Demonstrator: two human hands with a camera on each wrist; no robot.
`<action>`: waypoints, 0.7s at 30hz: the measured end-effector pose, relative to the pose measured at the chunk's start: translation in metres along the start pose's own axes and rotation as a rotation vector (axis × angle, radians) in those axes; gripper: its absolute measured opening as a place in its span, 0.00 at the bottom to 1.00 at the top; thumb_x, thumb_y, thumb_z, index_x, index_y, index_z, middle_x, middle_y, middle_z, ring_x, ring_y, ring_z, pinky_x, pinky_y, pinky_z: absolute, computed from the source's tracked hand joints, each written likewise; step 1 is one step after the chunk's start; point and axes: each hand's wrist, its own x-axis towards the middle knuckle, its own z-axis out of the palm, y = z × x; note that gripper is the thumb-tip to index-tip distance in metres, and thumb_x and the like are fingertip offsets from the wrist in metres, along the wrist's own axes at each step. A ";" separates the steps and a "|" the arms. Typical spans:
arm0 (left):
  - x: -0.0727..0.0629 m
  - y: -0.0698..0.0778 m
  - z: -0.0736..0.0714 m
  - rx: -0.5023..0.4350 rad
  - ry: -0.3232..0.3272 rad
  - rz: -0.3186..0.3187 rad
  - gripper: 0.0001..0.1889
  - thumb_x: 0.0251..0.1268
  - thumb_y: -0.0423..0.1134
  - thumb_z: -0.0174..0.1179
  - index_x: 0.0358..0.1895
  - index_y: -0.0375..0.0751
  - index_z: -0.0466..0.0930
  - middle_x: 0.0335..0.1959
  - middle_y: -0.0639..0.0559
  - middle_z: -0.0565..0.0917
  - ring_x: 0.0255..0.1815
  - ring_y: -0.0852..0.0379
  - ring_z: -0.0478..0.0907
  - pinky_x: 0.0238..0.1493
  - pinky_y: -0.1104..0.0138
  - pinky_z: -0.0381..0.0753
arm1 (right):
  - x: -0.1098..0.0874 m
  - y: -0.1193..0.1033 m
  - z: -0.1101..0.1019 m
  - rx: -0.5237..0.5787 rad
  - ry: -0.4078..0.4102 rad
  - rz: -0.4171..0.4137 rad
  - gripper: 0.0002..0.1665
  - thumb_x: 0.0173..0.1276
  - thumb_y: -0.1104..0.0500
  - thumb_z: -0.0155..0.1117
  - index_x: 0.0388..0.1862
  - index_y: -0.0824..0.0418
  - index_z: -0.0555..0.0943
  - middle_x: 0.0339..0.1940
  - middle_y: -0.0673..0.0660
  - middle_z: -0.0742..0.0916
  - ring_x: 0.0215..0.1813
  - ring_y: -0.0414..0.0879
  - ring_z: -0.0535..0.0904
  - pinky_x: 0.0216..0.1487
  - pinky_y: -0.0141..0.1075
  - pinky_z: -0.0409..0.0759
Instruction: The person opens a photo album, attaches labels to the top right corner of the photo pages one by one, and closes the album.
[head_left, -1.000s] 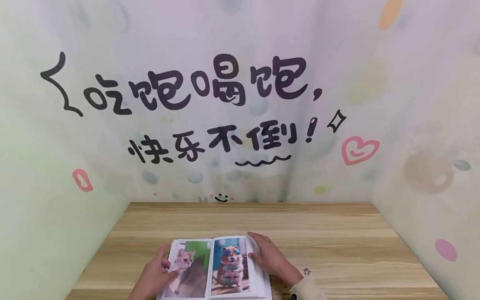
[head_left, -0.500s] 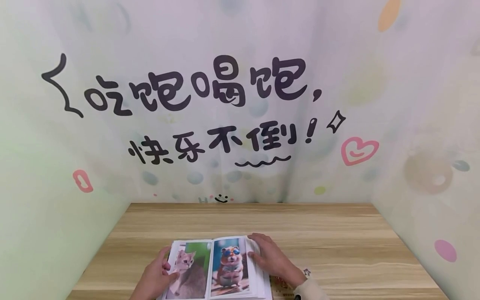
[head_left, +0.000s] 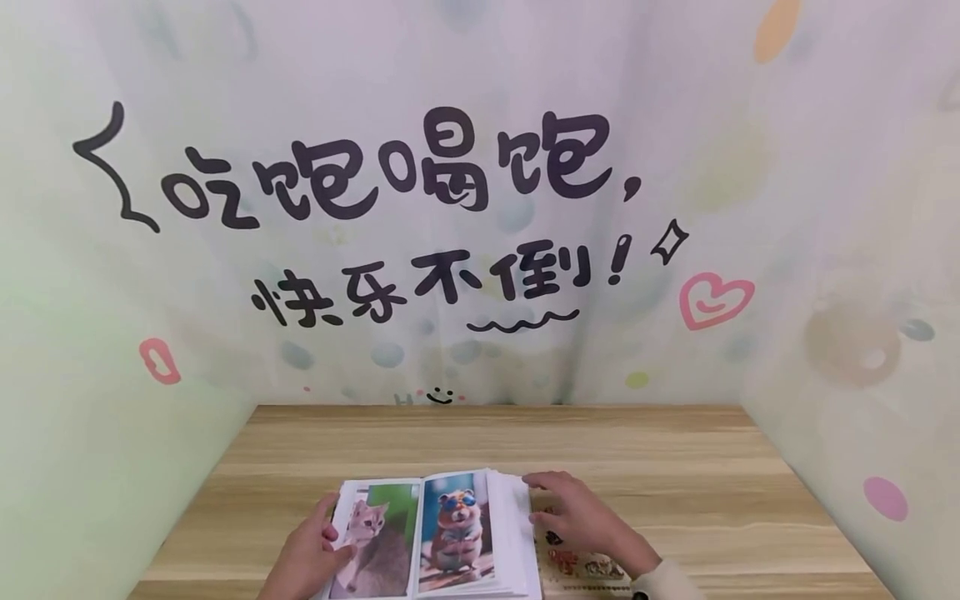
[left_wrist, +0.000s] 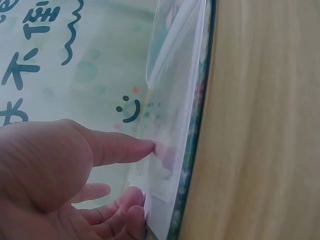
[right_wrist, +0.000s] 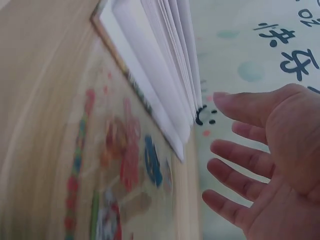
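Observation:
A photo album lies spread on the wooden table, with a cat photo on the left page and a photo of a hamster in sunglasses on the right. My left hand holds the album's left edge, thumb on the page and the other fingers at the edge, as the left wrist view also shows. Just off the right edge is my right hand, its fingers loosely extended and holding nothing. In the right wrist view the fingers stand apart from the fanned album pages.
A see-through sheet with colourful printed figures lies on the table right of the album, partly under my right hand and forearm. White curtain walls with black lettering stand behind and at both sides.
My right hand has let go of the album's right edge and moved to the right, uncovering more of the see-through sheet. The left hand keeps its hold.

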 end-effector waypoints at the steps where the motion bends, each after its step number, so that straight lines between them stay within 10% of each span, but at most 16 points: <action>1: 0.000 0.000 0.000 0.004 0.001 -0.002 0.45 0.45 0.29 0.72 0.71 0.31 0.60 0.34 0.48 0.75 0.31 0.57 0.72 0.30 0.68 0.73 | -0.002 0.002 -0.002 -0.003 -0.004 0.000 0.29 0.69 0.57 0.67 0.65 0.65 0.74 0.62 0.59 0.81 0.64 0.59 0.75 0.61 0.55 0.75; 21: 0.000 0.002 -0.002 0.013 -0.010 -0.020 0.44 0.46 0.29 0.72 0.71 0.31 0.60 0.34 0.49 0.74 0.31 0.56 0.72 0.30 0.67 0.73 | -0.043 0.046 -0.022 -0.103 0.040 0.055 0.29 0.61 0.57 0.73 0.61 0.63 0.79 0.57 0.56 0.84 0.58 0.56 0.80 0.58 0.52 0.78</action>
